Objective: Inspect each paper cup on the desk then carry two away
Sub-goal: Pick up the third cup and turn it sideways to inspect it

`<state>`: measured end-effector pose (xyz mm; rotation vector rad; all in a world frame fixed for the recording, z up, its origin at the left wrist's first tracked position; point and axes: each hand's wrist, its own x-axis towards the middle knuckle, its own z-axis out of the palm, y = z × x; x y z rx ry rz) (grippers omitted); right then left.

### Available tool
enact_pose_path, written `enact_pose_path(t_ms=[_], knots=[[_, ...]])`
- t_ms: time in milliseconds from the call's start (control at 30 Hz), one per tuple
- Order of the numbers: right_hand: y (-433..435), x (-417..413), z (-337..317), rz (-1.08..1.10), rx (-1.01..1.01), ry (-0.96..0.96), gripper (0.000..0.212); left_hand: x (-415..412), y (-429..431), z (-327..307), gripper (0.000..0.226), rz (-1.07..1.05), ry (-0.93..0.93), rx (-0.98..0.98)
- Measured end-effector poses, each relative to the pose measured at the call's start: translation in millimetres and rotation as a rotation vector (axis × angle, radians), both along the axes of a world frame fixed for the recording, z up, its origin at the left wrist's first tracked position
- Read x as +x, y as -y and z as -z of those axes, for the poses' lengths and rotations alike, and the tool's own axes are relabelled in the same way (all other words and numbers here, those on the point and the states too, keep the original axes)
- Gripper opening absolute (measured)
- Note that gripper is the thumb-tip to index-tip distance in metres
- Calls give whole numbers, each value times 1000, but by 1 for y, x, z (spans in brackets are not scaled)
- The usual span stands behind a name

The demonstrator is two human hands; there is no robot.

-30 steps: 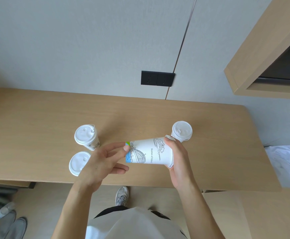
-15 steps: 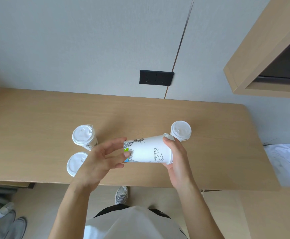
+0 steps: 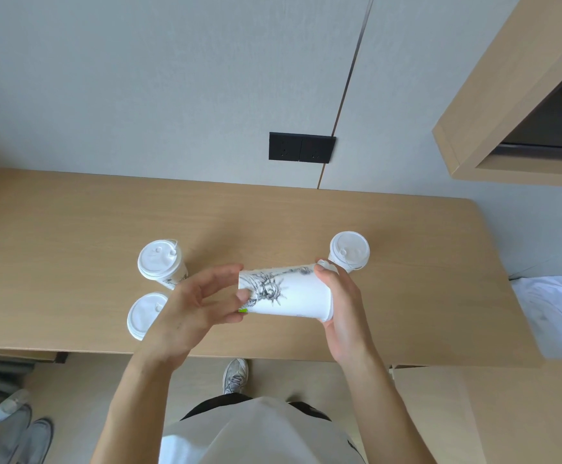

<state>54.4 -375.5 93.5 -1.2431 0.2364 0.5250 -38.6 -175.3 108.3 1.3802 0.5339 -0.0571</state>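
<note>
Four lidded paper cups are pictured at the desk point(image 3: 72, 229), one of them lifted and held on its side for inspection. The held cup point(image 3: 293, 296) has been rolled about its long axis within the last second: cloud motifs and lettering have been turned away, and a Statue of Liberty sketch is now presented upward. From that turn, another face of the print is judged to be under check, so this cup's inspection is taken to be under way rather than finished. Its narrow base is pinched by the curled fingers of the left grip point(image 3: 192, 306), and its lidded end is clasped by the right grip point(image 3: 343, 306) — the cup is spanned between both. Left of the held cup, a far-left cup point(image 3: 159, 262) and a near-left cup point(image 3: 144, 314) are stood upright; just beyond its lidded end a third cup point(image 3: 349, 251) is stood. None has yet been carried away.
</note>
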Motion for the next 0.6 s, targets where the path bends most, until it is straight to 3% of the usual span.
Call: enact_pose_path(t_ms=[167,467,600], knots=[[2,2,3,-12,1,0,51,2,4,-4,35,-24,-44,39],[9,5,12,25,-3,3,49,1,13,-1,46,-36,22,60],[16,6,20,43,24,-37,47,5,27,-4,42,-31,46,179]])
